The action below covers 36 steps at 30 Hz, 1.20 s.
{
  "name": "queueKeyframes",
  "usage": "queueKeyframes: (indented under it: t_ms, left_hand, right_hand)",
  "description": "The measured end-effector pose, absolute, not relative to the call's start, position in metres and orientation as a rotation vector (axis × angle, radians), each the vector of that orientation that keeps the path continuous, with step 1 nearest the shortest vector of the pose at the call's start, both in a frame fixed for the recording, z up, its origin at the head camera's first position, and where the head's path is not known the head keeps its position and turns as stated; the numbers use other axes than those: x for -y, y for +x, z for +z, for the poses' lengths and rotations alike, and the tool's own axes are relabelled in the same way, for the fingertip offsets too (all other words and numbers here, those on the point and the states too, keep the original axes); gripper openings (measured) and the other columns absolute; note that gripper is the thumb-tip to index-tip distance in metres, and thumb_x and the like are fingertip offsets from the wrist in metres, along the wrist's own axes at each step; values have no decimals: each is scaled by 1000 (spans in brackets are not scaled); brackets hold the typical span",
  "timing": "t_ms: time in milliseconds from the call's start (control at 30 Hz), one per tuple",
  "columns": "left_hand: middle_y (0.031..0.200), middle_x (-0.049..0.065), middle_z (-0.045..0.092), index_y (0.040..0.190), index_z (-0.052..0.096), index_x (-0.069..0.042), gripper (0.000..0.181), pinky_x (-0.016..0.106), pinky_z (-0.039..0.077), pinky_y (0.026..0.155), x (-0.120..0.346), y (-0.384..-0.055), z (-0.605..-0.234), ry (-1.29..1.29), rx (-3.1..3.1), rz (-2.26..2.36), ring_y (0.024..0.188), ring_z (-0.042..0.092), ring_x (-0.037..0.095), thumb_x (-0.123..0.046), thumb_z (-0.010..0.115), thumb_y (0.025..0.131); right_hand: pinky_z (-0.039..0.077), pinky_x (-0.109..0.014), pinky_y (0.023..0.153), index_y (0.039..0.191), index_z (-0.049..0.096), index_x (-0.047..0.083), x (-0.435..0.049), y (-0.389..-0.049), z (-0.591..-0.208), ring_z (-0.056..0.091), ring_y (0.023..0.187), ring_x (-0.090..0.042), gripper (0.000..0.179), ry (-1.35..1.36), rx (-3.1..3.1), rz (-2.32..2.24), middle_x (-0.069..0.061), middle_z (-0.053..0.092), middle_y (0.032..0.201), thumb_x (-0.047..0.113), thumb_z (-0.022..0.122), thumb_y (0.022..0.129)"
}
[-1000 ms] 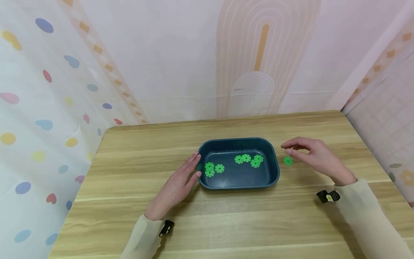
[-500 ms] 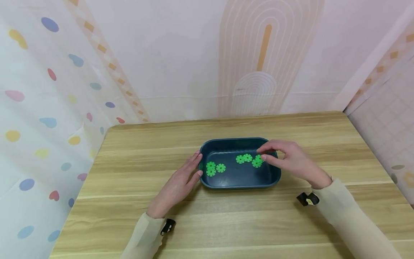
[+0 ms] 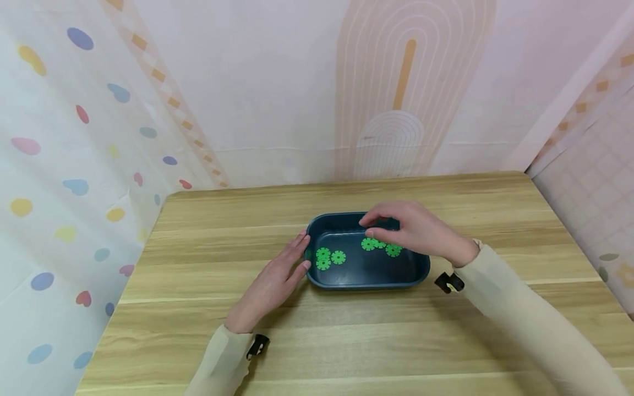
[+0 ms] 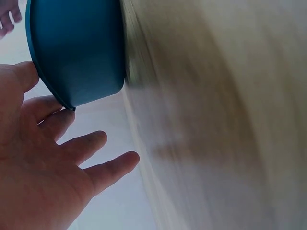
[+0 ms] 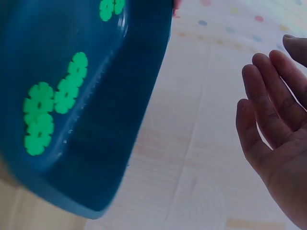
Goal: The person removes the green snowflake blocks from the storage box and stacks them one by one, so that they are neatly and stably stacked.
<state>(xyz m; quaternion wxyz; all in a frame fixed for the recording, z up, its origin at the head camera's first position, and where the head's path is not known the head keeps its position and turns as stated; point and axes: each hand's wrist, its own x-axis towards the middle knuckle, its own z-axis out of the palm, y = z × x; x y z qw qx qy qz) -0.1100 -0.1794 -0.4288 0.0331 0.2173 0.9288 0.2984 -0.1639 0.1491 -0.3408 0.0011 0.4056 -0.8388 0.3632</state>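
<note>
A dark teal plastic tray (image 3: pixel 356 284) with a raised rim lies on the wooden table. Inside it are green notched plastic discs: a group of three discs (image 3: pixel 338 257) at the left and several discs (image 3: pixel 393 250) toward the right, lying flat. My left hand (image 3: pixel 267 286) rests thumb and fingertips against the tray's left end, fingers fairly straight. My right hand (image 3: pixel 416 228) hovers over the tray's right side, thumb and fingers loosely bent and apart. In the right wrist view nothing shows between the right hand's (image 5: pixel 288 163) fingers.
The wood-grain table (image 3: pixel 223 236) extends around the tray, with a patterned backdrop (image 3: pixel 277 110) behind and a dotted curtain (image 3: pixel 89 165) at left. Black wrist straps (image 3: pixel 449 282) show at the sleeves.
My right hand has moved left from beside the tray to above it. The loose disc seen on the table to the tray's right is out of sight. My left hand stays put.
</note>
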Motion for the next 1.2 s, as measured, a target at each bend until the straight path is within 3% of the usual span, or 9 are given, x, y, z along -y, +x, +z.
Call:
queueKeyframes:
  t_ms: [333,567,933,1200]
  left_hand:
    - [171,1,21,164,29,-12,59,53,28,122,180,-113,-429,680,-2851,910,156,25,30,-36,46,112]
    - [171,2,22,164,29,-12,60,52,27,122,180,-113,-429,680,-2839,920,155,25,30,-36,46,112]
    - [170,8,25,164,30,-11,60,56,29,121,181,-111,-431,698,-2847,948,154,27,32,-35,47,112]
    - [170,2,23,164,30,-11,59,56,29,121,182,-109,-429,684,-2840,946,155,27,31,-34,48,112]
  right_hand:
    - [57,-44,94,121,76,11,-123,-186,-323,69,106,-17,25,1392,2732,982,1,75,117,23,72,100]
    - [55,-40,99,124,76,16,-106,-198,-320,67,112,-14,26,1474,2811,902,3,73,122,29,69,102]
    - [53,-37,102,125,75,10,-82,-215,-347,66,111,-14,31,1549,2917,935,1,73,120,28,72,100]
    - [55,-39,97,123,75,6,-73,-220,-374,67,106,-15,30,1606,2938,971,-6,74,118,23,75,98]
